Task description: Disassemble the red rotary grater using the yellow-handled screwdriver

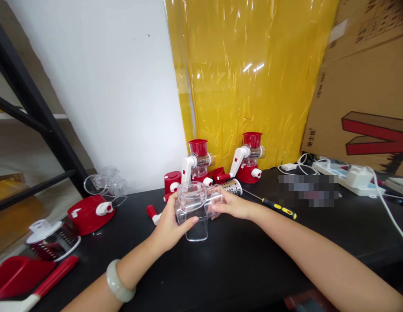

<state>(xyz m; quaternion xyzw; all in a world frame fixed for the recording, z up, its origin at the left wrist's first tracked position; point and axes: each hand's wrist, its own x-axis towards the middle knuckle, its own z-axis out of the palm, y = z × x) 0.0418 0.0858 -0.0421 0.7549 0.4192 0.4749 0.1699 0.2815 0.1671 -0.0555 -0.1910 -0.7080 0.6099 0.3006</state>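
Both my hands hold a clear plastic grater housing (196,210) above the black table (240,260). My left hand (169,227) grips its left side, thumb across the front, a pale bangle on that wrist. My right hand (232,204) closes round its right end, near a metal drum blade (232,186) lying behind it. A red and white crank handle (153,213) lies just left of my left hand.
Two assembled red and white rotary graters (197,164) (248,158) stand at the back by a yellow plastic curtain. A screwdriver (276,206) lies right of my hand. Red bases, blades and clear parts (91,212) sit left; a power strip (347,178) and cardboard boxes right.
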